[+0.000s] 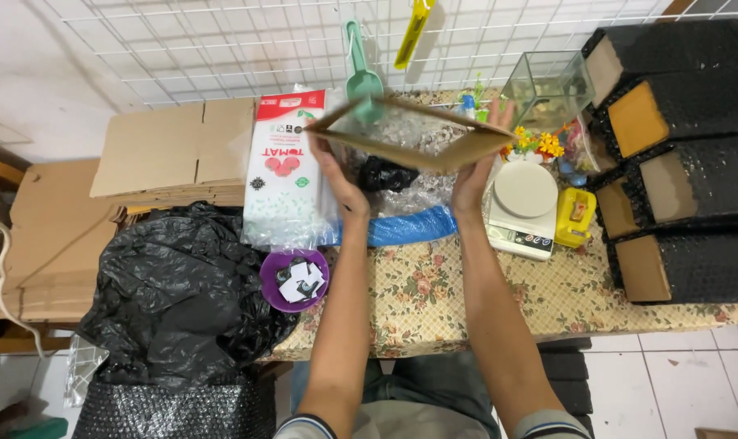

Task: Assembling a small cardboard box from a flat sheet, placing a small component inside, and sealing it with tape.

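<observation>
**A:** What lies at the far left?

**B:** Flat brown cardboard sheets (174,150) stacked by the wall, and in front of them a crumpled black plastic bag (182,293) spilling over the counter (434,301) edge. The counter wears a floral cloth.

**A:** And moving in?

**B:** An upright white pouch (283,167) with a red top band and red round fruit pictured on it. Below it sits a purple bowl (294,280) holding small black-and-white bits.

**A:** Where are the hands?

**B:** Raised above the middle of the counter. The left hand (336,175) grips one side of a flattened cardboard box (409,134), the right hand (474,175) grips the other. The box looks only partly opened into a diamond, unfolded but not squared or filled, as far as I can judge. Behind it hangs a green scoop (361,77) on a white wire grid.

**A:** And right?

**B:** A white kitchen scale (525,207), a small yellow device (576,215), a clear glass tank (548,85), then stacked boxes wrapped in black bubble film (686,162), their brown ends showing.
</observation>
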